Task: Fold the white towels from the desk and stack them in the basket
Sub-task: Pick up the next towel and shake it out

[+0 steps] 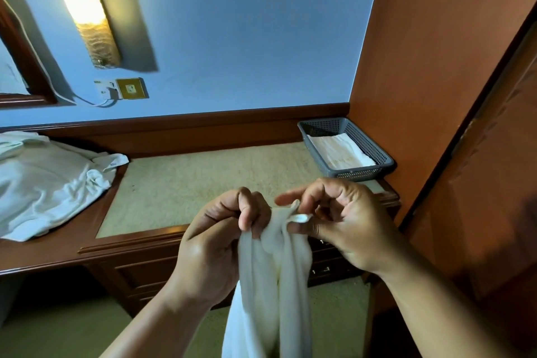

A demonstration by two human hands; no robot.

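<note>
A white towel (270,285) hangs bunched in front of the desk, held up by both hands. My left hand (215,244) grips its top edge with curled fingers. My right hand (340,218) pinches a corner of the same edge just to the right. At the desk's far right stands a grey basket (366,148) with a folded white towel (340,151) lying inside. A heap of unfolded white towels (43,186) lies on the desk's left end.
The wooden desk (139,244) has a beige inlaid top and drawers below. A brown cabinet wall (436,67) rises right of the basket. A wall lamp (84,9), a socket with a cable (130,88) and a mirror frame (23,67) are on the blue wall.
</note>
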